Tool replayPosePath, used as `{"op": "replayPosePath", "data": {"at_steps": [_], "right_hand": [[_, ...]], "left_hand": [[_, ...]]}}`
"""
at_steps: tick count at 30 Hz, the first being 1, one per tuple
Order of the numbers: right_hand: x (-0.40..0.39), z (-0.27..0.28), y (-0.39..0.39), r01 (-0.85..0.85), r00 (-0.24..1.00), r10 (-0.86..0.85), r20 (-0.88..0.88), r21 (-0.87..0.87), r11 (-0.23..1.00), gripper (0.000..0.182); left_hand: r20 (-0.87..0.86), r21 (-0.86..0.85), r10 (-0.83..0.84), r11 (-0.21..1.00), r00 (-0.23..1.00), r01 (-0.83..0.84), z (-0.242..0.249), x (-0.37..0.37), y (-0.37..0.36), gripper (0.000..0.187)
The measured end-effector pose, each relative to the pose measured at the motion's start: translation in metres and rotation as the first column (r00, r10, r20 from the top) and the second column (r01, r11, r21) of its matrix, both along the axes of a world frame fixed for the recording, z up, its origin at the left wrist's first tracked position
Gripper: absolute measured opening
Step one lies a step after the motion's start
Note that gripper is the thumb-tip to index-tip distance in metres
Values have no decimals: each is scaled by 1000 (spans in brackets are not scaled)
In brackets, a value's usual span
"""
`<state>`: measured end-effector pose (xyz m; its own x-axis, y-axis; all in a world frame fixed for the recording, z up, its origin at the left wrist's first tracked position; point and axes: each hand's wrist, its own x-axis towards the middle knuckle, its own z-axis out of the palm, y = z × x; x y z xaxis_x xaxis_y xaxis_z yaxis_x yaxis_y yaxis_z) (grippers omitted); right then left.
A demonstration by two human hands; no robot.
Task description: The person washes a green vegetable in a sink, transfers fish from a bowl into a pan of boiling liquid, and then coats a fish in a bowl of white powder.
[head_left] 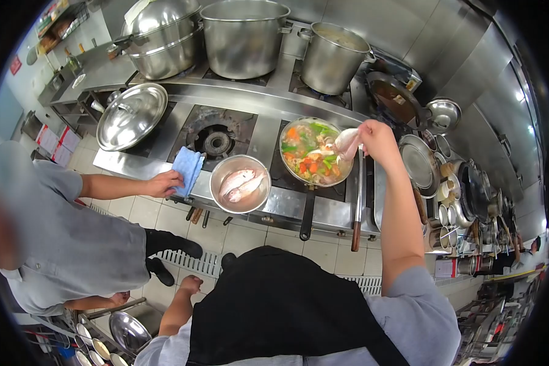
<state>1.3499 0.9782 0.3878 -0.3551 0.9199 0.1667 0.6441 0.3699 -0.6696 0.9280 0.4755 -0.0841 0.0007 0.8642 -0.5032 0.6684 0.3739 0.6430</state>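
My right hand [376,141] pinches a pale pinkish fish [347,144] by one end, at the right rim of a frying pan [308,184]. In the pan lies a stew [314,152] of orange chunks, green pieces and pale bits in broth. To its left, a steel bowl [215,198] holds more whole fish [241,185]. My left hand [191,283] hangs low beside my black apron, over the floor, its fingers curled in with nothing seen in them. A long-handled utensil [357,213] lies to the right of the pan.
A co-worker at the left rests a hand [165,184] on a blue cloth [189,168] at the stove's front edge. Large pots [245,46] line the back. A domed lid [132,116] lies left of the bare burner [216,141]. A dark wok [391,100] stands behind my right hand.
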Motion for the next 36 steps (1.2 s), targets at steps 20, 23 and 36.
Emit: {"op": "replayPosePath", "data": {"at_steps": [20, 23, 36], "right_hand": [[-44, -159, 144, -69, 851, -128, 509, 351, 934, 15], [-38, -147, 145, -50, 776, -61, 628, 158, 986, 16], [-92, 16, 30, -183, 967, 202, 155, -133, 974, 28]], "left_hand": [[-121, -422, 539, 733, 834, -534, 144, 58, 22, 23], [-82, -397, 633, 688, 770, -608, 125, 58, 6, 22], [-191, -328, 487, 787, 852, -523, 74, 17, 6, 34]]}}
